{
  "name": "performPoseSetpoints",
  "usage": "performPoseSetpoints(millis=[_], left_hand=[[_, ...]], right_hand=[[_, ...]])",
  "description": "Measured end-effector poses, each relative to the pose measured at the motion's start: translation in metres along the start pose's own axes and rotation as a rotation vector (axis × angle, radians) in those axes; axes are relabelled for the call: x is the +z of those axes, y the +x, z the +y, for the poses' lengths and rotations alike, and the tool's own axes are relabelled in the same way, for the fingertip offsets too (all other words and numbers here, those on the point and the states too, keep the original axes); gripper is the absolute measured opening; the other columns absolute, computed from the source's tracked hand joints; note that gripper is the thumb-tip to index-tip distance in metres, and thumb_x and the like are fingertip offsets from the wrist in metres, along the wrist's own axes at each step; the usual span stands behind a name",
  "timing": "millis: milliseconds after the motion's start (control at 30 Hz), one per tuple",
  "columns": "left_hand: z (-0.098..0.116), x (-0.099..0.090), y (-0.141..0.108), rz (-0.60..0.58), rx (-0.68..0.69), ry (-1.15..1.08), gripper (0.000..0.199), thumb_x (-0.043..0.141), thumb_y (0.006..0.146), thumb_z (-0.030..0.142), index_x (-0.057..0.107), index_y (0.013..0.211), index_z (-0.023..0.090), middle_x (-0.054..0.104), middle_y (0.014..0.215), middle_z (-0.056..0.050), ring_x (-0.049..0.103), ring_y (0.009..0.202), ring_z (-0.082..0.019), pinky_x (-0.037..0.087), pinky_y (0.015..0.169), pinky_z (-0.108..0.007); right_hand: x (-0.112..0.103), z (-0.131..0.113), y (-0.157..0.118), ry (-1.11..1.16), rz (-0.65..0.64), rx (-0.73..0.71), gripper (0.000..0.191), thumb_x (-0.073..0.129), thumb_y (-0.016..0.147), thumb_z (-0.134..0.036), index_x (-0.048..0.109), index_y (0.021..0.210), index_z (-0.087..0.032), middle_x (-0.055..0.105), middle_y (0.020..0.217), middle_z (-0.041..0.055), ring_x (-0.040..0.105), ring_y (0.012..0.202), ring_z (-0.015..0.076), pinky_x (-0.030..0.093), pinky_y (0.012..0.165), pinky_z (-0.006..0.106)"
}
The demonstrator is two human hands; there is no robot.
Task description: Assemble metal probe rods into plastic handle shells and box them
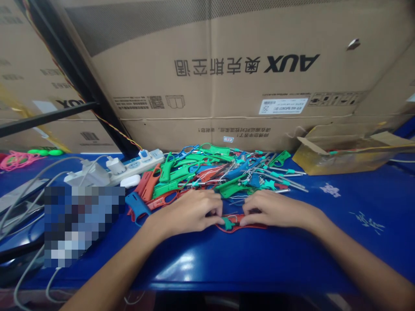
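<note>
A red lighter casing lies on the blue table with its open inner side up. Inside it sits a small green trigger piece, and a thin white wire loops beside it. My left hand is closed at the casing's left end, thumb against the green piece. At the other end my right hand is closed on the casing, its thumb tip pressing in near the middle. Curled fingers hide parts of both ends. Just beyond my hands is a heap of lighter parts, with a green casing nearest.
A power strip with white chargers and cables stands left of the heap, near a blurred-out patch. An open carton is at the back right. A large cardboard box walls off the back.
</note>
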State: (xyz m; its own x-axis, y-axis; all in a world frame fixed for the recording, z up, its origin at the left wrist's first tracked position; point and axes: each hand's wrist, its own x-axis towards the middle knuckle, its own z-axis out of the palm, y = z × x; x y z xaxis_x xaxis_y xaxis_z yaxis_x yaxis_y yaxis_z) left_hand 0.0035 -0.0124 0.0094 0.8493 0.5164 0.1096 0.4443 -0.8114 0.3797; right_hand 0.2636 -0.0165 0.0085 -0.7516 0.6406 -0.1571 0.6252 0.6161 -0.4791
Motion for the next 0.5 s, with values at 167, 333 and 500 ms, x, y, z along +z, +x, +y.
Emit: performPoseSetpoints(millis=[167,333,500], left_hand=[[0.0016,-0.0004,-0.0008,-0.025,-0.021,0.045,0.020,0.066,0.092,0.028,0.055,0.078,0.019,0.062,0.080,0.002,0.057,0.073,-0.013,0.037,0.062,-0.025],[0.0021,0.0013,-0.0009,-0.036,-0.017,0.035,0.021,0.064,0.092,0.028,0.054,0.076,0.019,0.060,0.076,0.003,0.055,0.069,-0.012,0.036,0.061,-0.024],[-0.0006,0.0077,0.0011,-0.025,-0.030,0.042,0.019,0.066,0.092,0.032,0.058,0.079,0.019,0.063,0.079,0.002,0.056,0.069,-0.012,0.037,0.059,-0.025]], right_hand=[[-0.0001,0.0002,0.0001,0.013,-0.018,0.018,0.036,0.056,0.095,-0.050,0.071,0.081,-0.020,0.067,0.071,-0.0010,0.057,0.067,0.0122,0.034,0.061,0.025],[0.0005,0.0012,-0.0002,0.002,-0.012,0.008,0.038,0.055,0.095,-0.051,0.070,0.080,-0.019,0.067,0.072,-0.0002,0.057,0.067,0.0124,0.034,0.061,0.025],[0.0000,-0.0001,0.0000,-0.008,-0.011,0.001,0.040,0.054,0.095,-0.053,0.069,0.080,-0.019,0.066,0.072,0.0003,0.057,0.068,0.0133,0.034,0.061,0.026]])
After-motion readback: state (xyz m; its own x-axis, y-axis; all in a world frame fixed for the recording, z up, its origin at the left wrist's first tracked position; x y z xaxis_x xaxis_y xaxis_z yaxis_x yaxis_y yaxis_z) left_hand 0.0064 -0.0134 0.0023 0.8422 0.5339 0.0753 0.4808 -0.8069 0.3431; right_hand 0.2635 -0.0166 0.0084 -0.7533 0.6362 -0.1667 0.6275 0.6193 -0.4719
